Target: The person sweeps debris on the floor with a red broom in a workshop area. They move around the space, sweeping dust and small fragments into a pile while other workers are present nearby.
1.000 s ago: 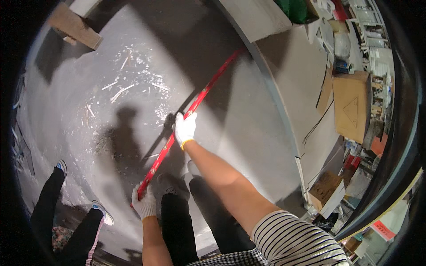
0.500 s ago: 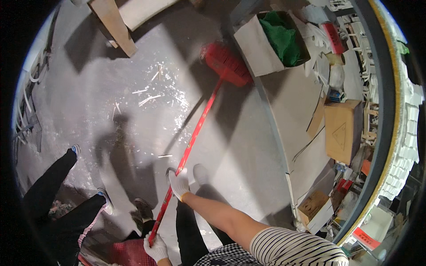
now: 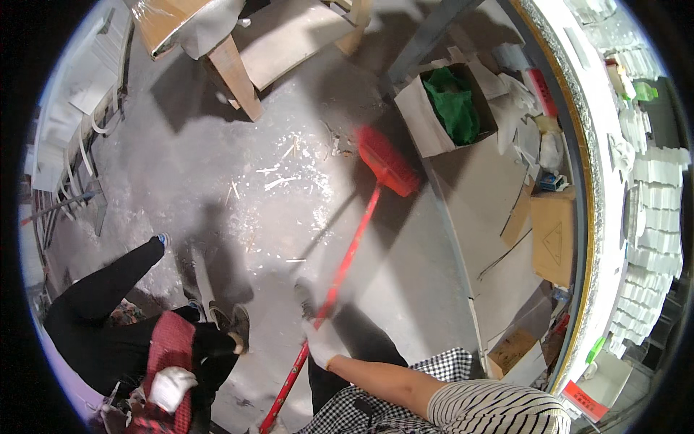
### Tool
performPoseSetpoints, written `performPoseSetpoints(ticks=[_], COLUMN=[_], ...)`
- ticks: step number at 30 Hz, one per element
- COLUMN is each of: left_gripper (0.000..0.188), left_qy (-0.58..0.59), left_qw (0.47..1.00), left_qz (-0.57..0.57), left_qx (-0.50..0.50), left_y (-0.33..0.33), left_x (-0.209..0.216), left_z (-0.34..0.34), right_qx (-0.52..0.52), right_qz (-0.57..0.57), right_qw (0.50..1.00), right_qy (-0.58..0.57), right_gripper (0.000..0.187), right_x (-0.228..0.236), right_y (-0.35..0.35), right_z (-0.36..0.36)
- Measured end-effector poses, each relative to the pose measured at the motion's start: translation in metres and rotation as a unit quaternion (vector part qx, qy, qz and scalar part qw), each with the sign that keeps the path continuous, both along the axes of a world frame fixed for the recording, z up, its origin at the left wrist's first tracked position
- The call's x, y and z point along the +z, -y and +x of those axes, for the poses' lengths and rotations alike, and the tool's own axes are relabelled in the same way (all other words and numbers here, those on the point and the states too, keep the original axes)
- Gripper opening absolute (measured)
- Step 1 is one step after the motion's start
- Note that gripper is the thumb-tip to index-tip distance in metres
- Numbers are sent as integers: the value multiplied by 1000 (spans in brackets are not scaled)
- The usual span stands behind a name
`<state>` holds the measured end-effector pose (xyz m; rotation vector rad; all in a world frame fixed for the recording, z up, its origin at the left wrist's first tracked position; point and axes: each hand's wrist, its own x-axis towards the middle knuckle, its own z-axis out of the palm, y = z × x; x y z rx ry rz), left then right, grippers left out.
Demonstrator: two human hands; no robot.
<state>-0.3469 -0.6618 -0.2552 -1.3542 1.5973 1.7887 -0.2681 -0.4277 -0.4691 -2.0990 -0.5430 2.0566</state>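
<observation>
A red broom point(image 3: 367, 217) slants across the floor, its bristled head point(image 3: 387, 160) up near an open box and its handle running down toward me. In a white glove, my right hand point(image 3: 325, 344) is closed round the lower part of the handle. My left hand point(image 3: 273, 428), also white-gloved, grips the handle's end at the bottom edge, where the picture cuts most of it off. White scraps and thin strips point(image 3: 283, 181) lie scattered on the grey floor left of the broom.
A white box point(image 3: 426, 123) holding green mesh stands at upper right, near a metal post. A cardboard box point(image 3: 553, 239) sits lower on that side. Wooden furniture point(image 3: 235, 76) is at the top. At left are another person's legs point(image 3: 101, 296) and a white-gloved hand point(image 3: 172, 388).
The broom and my right hand have shifted right and lower in the picture as the view moved. My left hand has slid mostly out of view. A co-worker's gloved hand and red checked sleeve now show.
</observation>
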Motion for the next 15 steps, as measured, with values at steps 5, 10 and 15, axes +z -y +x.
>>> performPoseSetpoints(ticks=[5, 10, 15], left_gripper=[24, 30, 33], left_qy=[-31, -22, -64], left_qw=[997, 987, 952], left_qz=[-38, -25, -87], left_qx=[-68, -158, -286], left_y=[32, 51, -29], left_x=[-62, -125, -84], left_z=[-4, -32, -24], right_qx=[-89, -200, -183], right_qz=[-1, 7, 90], right_qw=[995, 979, 979], right_qy=[-32, -28, 16], right_gripper=[28, 20, 15], right_x=[-7, -49, -44], right_y=[1, -5, -49], right_z=[20, 40, 11])
